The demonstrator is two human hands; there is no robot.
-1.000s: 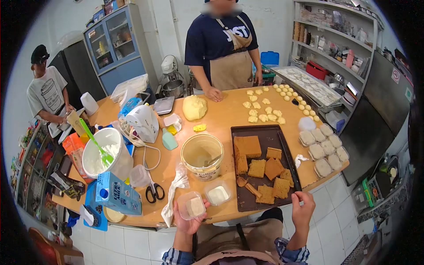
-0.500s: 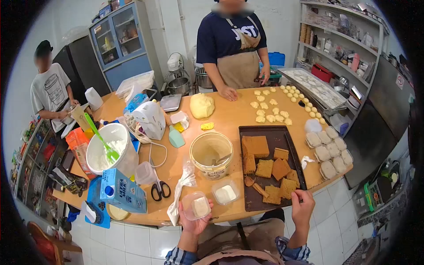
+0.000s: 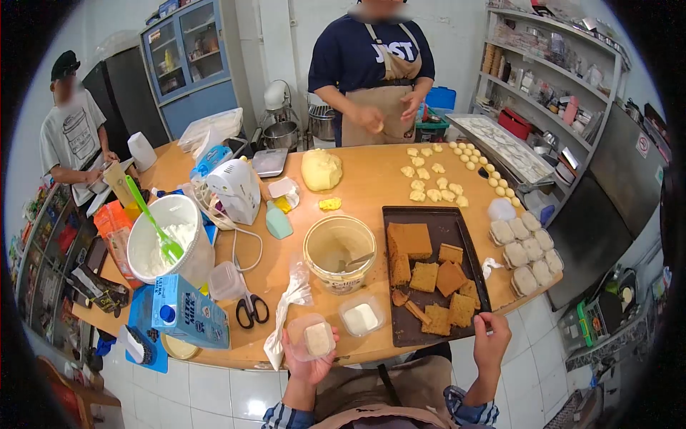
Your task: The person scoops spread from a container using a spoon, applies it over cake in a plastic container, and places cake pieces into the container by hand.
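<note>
My left hand (image 3: 309,370) is closed around a small clear plastic tub (image 3: 296,339) with a pale beige filling, held over the table's front edge. At the lower right corner of the dark baking tray (image 3: 468,247), my right hand (image 3: 493,346) has thumb and fingers pinched together; whatever they hold, if anything, is too small to make out. Several brown sponge cake pieces (image 3: 424,277) lie in the tray, with a larger cake block (image 3: 411,238) at its back. Between the held tub and the tray sits a second clear tub (image 3: 362,315) containing something white.
A large open bucket (image 3: 340,254) with a utensil inside stands mid-table. Left of it are a piping bag (image 3: 292,307), scissors (image 3: 251,310), a milk carton (image 3: 190,312) and a white bowl (image 3: 171,247). Filled tubs (image 3: 525,250) are stacked at right. Two people work beyond the table.
The person across the table has lifted a hand off the tabletop and now holds both hands before the apron. My view has shifted slightly; my hands keep nearly the same pose.
</note>
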